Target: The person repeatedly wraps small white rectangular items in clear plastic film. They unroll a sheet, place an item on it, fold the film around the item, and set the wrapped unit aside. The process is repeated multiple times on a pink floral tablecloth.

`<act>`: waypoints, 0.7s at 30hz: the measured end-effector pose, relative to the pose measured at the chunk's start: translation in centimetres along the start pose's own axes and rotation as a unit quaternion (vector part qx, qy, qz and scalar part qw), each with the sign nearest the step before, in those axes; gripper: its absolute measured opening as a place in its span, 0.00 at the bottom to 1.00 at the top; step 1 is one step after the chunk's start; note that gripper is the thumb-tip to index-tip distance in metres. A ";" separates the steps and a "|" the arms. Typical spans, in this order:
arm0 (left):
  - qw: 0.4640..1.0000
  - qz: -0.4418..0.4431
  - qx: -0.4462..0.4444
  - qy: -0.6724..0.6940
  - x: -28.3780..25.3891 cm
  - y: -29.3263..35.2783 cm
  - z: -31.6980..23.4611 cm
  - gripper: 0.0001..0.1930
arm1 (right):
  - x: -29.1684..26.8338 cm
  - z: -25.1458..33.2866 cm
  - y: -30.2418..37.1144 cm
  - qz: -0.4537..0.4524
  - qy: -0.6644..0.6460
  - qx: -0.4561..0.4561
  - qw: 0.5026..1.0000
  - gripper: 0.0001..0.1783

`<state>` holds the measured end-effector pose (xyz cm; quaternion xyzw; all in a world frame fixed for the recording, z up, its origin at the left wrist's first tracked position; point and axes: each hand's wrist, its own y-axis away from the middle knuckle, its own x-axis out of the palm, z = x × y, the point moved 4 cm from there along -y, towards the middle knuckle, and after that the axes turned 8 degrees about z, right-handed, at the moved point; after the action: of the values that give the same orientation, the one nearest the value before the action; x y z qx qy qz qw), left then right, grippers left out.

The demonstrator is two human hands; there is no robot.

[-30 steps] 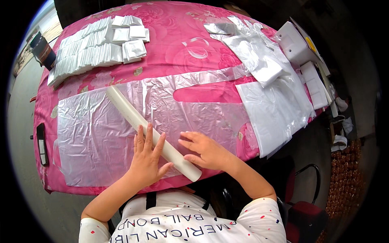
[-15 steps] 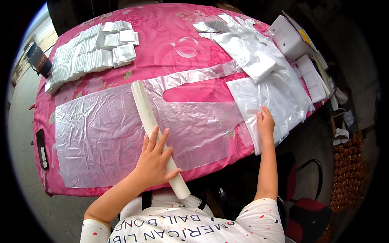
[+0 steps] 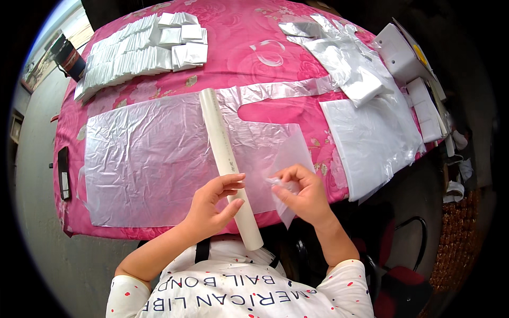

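Note:
A thin translucent plastic sheet (image 3: 148,159) with a long cut-out lies across the pink-covered table. A white plastic pipe (image 3: 218,132) rests on it, running from the sheet's far edge toward my body. My left hand (image 3: 212,201) is over the pipe's near part, thumb and fingers apart; whether it touches the pipe I cannot tell. My right hand (image 3: 307,196) pinches the sheet's right end between thumb and fingers. That end is lifted and folded up beside the pipe.
A pile of plastic sheets (image 3: 366,143) lies at the right. Rows of small folded plastic packets (image 3: 132,53) fill the far left. White boxes (image 3: 400,58) stand along the right edge. A dark rectangular object (image 3: 63,172) lies at the left edge. A chair (image 3: 403,286) stands at lower right.
My right hand has moved left from the pile to the sheet's right end and lifted it. My left hand has risen from its spread position on the pipe. The view has shifted slightly.

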<state>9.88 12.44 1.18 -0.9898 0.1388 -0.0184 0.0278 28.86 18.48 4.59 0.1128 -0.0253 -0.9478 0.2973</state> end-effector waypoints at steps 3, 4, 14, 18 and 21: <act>0.965 -0.030 -0.125 0.230 -2.1 1.3 1.6 0.18 | 6.1 1.9 -0.3 0.192 0.012 -0.022 0.981 0.23; 0.955 -0.037 -0.161 0.246 -3.1 2.0 1.8 0.17 | 7.6 2.0 -0.4 0.224 0.019 -0.019 0.974 0.25; 0.944 -0.067 -0.262 0.186 -6.6 6.1 3.3 0.08 | 11.0 1.2 -0.9 0.204 0.139 0.026 0.969 0.20; 0.944 -0.019 -0.200 0.260 -5.0 4.9 2.8 0.09 | 11.1 1.7 -0.9 0.102 0.152 -0.047 0.982 0.16; 0.939 -0.016 -0.170 0.299 -3.7 4.1 3.2 0.12 | 11.0 0.5 -0.7 0.094 0.121 -0.025 0.988 0.14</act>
<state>5.34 9.69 -2.36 -0.9306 0.1258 -0.2904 -0.1840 19.53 12.77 2.82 0.2163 0.0236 -0.8952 0.3890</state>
